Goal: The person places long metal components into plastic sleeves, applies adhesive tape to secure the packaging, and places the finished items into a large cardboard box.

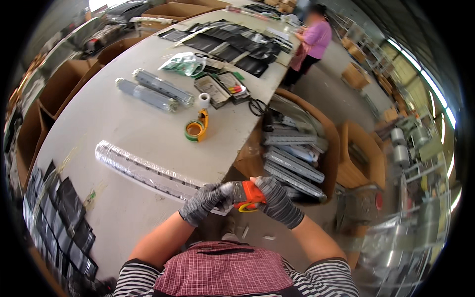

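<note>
Both of my hands wear grey striped gloves and meet in front of me at the table's near edge. My right hand [278, 199] is wrapped round a red tape dispenser [253, 192] with a yellow ring on its underside. Against the dispenser's dark left end, the fingers of my left hand [205, 202] are curled closed; whether they pinch a strip of tape does not show. A long bundle wrapped in clear plastic [148, 171] lies on the table, its right end reaching under my left hand.
On the white table [94, 123] are two wrapped bundles [153, 89], a yellow-and-green tape dispenser [196, 129], a white roll [204, 100], small trays [212, 91], scissors [258, 107] and black sheets [222, 44]. A carton [332, 143] of bundles stands to the right. A person [314, 42] stands at the far right side.
</note>
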A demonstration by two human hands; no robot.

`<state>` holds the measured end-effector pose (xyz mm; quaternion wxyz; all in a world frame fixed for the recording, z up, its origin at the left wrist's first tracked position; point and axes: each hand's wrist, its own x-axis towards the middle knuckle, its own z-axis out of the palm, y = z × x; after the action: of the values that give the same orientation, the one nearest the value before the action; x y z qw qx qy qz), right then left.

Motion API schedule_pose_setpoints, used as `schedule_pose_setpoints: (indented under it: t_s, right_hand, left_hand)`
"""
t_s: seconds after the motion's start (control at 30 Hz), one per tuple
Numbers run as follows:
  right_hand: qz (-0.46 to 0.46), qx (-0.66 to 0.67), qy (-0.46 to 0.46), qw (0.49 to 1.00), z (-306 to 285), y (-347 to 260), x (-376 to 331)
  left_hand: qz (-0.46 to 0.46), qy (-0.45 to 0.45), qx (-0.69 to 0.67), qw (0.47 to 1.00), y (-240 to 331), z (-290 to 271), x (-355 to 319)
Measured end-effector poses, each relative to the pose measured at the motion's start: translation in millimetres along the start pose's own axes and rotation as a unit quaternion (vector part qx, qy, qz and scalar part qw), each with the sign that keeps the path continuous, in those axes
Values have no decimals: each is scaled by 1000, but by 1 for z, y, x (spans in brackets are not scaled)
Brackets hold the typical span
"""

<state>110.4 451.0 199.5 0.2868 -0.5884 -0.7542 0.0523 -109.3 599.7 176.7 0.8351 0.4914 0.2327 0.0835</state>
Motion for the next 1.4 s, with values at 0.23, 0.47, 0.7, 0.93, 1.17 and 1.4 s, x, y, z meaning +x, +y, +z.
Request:
schedule_pose_setpoints:
  t_s: [0.23,0.47,0.7,0.93,1.17,1.4]
  right_hand:
    - [67,-10,-58,996,9,-16,-41]
    - [44,-68,100,992,53,108,-11]
    - [282,-95,-1,955,193,194,-12]
    - [341,24,-253,905,275,167,-54]
    - [366,709,89,596,349,131,-102]
    - [506,621,188,567,285,119,-94]
  left_hand:
    - [-85,-32,-89,992,-50,11,-37]
    - [-33,117,9,993,-89,13,-59]
    - [-112,209,-6,972,-138,11,-26]
    - [-141,107,376,910,-191,-46,-27]
    - [139,37,821,553,-81,-57,1]
    - [166,-95,801,567,-65,-58,47]
